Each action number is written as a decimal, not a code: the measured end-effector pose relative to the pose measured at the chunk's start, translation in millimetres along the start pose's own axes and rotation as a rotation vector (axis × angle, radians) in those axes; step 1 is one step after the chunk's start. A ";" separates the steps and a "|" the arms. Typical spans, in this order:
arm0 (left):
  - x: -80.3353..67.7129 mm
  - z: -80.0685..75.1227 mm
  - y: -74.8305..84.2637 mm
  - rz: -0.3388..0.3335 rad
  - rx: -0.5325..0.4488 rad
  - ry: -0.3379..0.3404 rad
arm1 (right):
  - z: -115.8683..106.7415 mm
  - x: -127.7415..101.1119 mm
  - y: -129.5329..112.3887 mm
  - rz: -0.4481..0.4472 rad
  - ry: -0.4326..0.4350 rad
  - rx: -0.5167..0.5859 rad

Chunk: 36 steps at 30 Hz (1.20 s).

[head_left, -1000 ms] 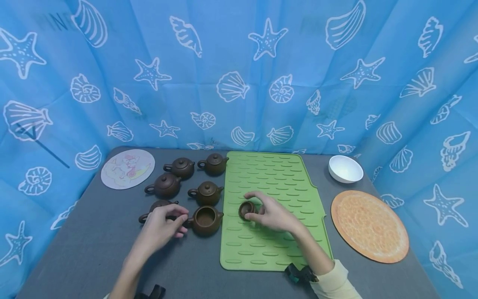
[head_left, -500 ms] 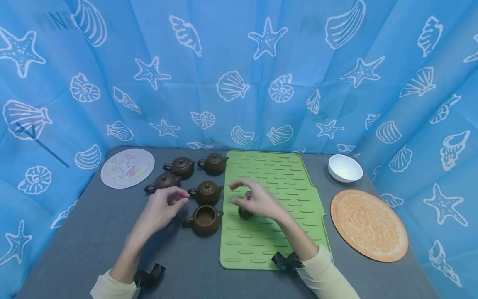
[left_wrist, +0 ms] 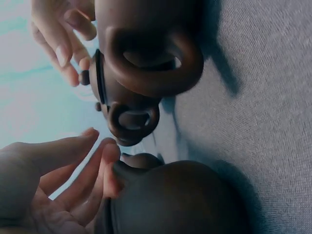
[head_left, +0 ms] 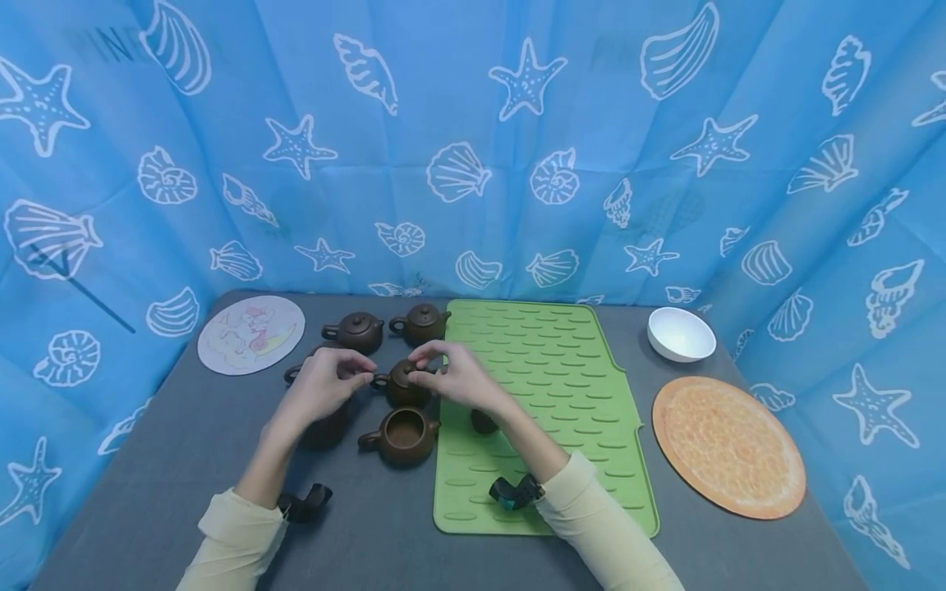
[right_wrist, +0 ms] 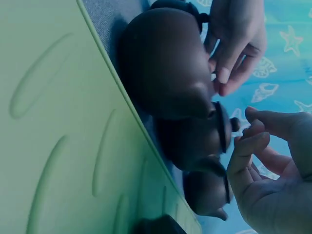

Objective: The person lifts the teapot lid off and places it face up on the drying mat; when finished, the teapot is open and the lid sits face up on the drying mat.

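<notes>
Between the hands sat a lidded clay teapot (head_left: 402, 384). The right hand (head_left: 452, 377) seemed to pinch its small lid knob; the left hand (head_left: 325, 384) hovered slack beside the handle. Rigid, breakable, smooth: lift by the knob.

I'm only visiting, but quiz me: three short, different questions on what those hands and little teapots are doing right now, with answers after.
1. True or false: the lidless teapot stands on the green mat.
2. Which has its fingers at the knob of the lidded teapot? A: left hand. B: right hand.
3. What lies on the green mat near the right forearm?

Key:
1. False; it stands on the grey table.
2. B.
3. A small brown lid.
</notes>
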<state>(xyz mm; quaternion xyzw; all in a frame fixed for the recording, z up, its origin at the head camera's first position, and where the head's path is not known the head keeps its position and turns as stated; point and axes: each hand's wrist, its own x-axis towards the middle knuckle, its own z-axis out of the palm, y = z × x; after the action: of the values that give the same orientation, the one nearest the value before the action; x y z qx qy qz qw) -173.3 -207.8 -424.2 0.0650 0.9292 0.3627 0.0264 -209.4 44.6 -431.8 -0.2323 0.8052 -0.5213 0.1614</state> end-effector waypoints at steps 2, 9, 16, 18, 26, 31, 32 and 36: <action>2.3 -0.6 -3.1 0.001 0.000 -0.007 | 3.1 5.6 1.5 0.013 0.015 0.000; 8.3 -0.5 -15.1 0.004 -0.055 -0.062 | 8.1 14.6 4.6 0.031 0.043 -0.022; 11.5 1.1 -18.8 -0.012 -0.086 -0.085 | 9.6 15.7 6.0 0.019 0.049 -0.059; 12.1 1.2 -18.4 -0.018 -0.088 -0.088 | 9.4 15.7 7.1 0.004 0.055 -0.059; 11.3 0.3 -15.6 -0.043 -0.096 -0.100 | 8.1 8.7 8.0 -0.060 0.082 -0.042; 9.2 0.9 -14.5 -0.061 -0.097 -0.098 | 3.5 -3.8 5.1 -0.079 0.091 -0.029; 9.1 1.0 -14.4 -0.059 -0.099 -0.096 | 1.7 -6.7 4.3 -0.083 0.091 -0.020; 9.3 1.0 -14.4 -0.045 -0.105 -0.091 | -9.3 -18.4 3.3 -0.084 0.087 0.017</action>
<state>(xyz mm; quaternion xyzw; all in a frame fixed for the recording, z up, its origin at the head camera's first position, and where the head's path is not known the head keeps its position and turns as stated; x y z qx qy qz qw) -183.9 -216.4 -434.8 0.0589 0.9080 0.4071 0.0800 -199.3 62.8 -430.7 -0.2417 0.7963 -0.5442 0.1063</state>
